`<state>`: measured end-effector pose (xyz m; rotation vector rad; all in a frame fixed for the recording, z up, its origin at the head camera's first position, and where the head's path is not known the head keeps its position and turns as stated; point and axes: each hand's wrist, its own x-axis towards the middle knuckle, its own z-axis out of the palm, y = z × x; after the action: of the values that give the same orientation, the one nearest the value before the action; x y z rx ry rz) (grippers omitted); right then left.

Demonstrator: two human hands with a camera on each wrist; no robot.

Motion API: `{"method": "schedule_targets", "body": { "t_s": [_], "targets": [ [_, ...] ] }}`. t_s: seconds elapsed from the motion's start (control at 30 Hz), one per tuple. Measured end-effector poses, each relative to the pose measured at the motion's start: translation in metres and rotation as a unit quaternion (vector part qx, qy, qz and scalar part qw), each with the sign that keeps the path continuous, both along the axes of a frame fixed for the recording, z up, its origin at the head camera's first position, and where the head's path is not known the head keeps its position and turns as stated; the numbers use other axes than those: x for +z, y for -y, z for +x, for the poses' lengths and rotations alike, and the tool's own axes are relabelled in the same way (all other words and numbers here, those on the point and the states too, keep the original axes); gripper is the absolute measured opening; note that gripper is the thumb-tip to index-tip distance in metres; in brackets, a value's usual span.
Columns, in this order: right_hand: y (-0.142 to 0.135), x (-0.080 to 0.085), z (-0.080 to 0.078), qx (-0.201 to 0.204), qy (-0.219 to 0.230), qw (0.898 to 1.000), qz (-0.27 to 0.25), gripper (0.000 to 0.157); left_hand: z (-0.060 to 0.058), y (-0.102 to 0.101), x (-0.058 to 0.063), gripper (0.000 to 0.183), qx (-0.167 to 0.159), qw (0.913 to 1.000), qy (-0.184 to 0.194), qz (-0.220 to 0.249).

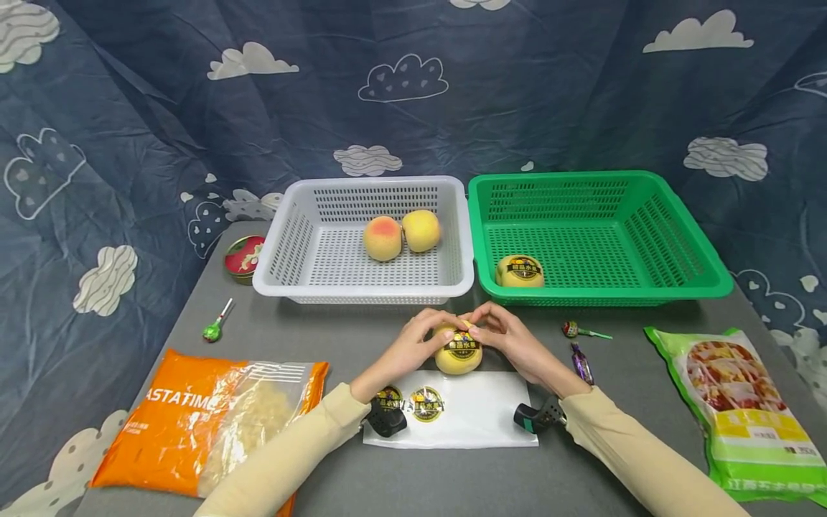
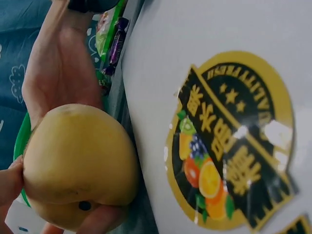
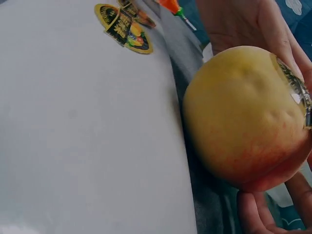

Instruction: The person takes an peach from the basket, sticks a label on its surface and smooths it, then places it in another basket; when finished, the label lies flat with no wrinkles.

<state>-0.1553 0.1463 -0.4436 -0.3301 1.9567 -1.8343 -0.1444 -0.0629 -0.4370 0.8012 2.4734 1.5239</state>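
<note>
At the far edge of a white sticker sheet (image 1: 481, 413) on the gray tabletop (image 1: 342, 337), the left hand (image 1: 420, 337) and right hand (image 1: 510, 341) hold a labelled peach (image 1: 460, 357) between them, the fingers (image 1: 441, 319) of both curled around it.

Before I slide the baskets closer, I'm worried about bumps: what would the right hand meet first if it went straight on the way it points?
The peach, which the right hand already touches. Beyond it, the left hand seems next, though depth is hard to judge.
</note>
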Motion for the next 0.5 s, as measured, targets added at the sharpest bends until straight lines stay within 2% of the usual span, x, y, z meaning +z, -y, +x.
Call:
{"method": "schedule_targets", "body": {
  "t_s": [0.13,0.27,0.37,0.5],
  "targets": [
    [-0.004,0.0,0.002,0.016,-0.002,1.0,-0.011,0.032,0.002,0.0,0.001,0.023,-0.009,0.9997,-0.019,-0.014],
    [-0.011,-0.003,0.006,0.039,0.002,0.999,-0.034,0.035,0.004,0.0,0.004,0.023,-0.016,0.9999,-0.002,-0.005],
    [-0.015,-0.005,0.007,0.038,0.008,0.998,-0.041,0.037,0.005,0.0,0.005,0.022,-0.02,0.9996,0.011,-0.018],
    [-0.016,-0.004,0.008,0.033,0.013,0.999,-0.029,0.039,0.008,-0.004,0.002,0.041,-0.026,0.9978,0.011,-0.06]
  ]
}}
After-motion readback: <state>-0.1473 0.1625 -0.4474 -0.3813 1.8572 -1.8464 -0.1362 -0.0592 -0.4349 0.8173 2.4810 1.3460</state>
